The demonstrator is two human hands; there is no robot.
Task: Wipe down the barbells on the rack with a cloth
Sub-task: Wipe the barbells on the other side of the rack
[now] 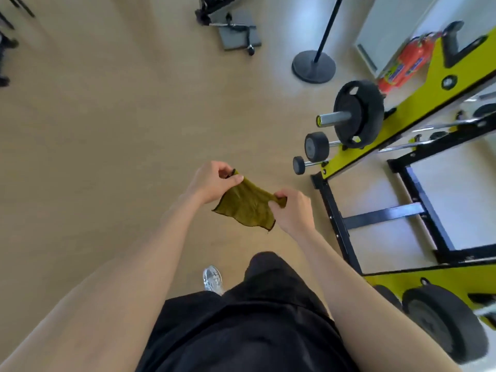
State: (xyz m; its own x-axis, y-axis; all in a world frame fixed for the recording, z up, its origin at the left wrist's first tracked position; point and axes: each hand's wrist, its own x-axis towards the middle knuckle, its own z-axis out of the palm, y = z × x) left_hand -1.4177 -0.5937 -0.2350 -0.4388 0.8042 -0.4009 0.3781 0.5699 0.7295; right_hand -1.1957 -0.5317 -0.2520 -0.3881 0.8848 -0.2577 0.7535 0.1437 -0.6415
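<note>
1. Nearest the camera, a black garment [255, 331] covers the person's body and legs. One white trainer [212, 280] stands on the smooth beige floor [107, 116].
2. Two bare forearms reach forward. The hands meet in front of the body, above the floor.
3. Left hand [212, 183]: the thumb and curled fingers pinch the upper corner of an olive-green cloth with a dark stitched edge [245, 206].
4. Right hand [291, 210]: the fingers are curled tight round the opposite, bunched edge of the cloth.
5. The cloth is stretched between the two hands and its lower part hangs free. It is in the air, left of the rack, and touches no bar.
6. A yellow-and-black steel rack [402, 124] stands to the right, with a black base frame on the floor. At its near end sits a large black round plate [442, 326], which is blurred.
7. Three bar ends project leftward from the rack's far yellow upright:
   - Lowest is a small black-headed barbell [299, 165].
   - Above it is a larger black-headed barbell [316, 146].
   - Uppermost is a chrome barbell carrying a big black plate [358, 114].
   - The shafts run right across the rack and are blurred.
8. A red fire extinguisher [405, 63] lies beyond the yellow upright, near a white wall.
9. A black post on a round black base [314, 66] stands on the floor, well apart from the hands.
10. Farthest off is a grey floor plate [239, 33] with a chrome handle on it.
</note>
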